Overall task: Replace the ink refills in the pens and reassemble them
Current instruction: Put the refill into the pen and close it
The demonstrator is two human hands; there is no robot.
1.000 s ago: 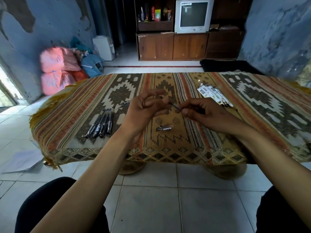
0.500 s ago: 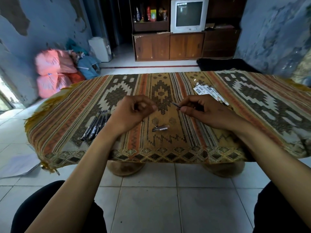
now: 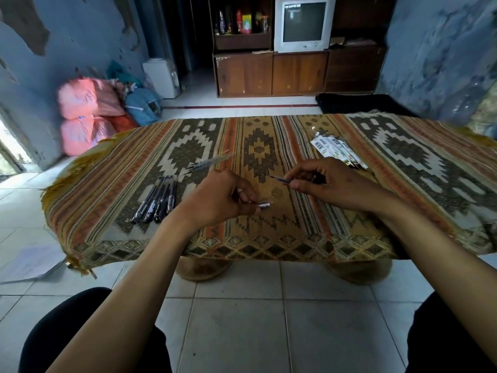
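Right hand (image 3: 333, 184) around thin, tapered refill (image 3: 279, 179)

Dim, bluish interior; daylight enters left of pink bags (image 3: 80, 114). Bags smeared by motion blur. Wide-angle bending beyond table (image 3: 258, 246) corners. Far cabinet murky.

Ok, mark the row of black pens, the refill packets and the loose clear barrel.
row of black pens (image 3: 157, 199), head view, middle of the bundle.
refill packets (image 3: 334, 148), head view, white barcode label.
clear barrel (image 3: 211, 162), head view, mid-length.
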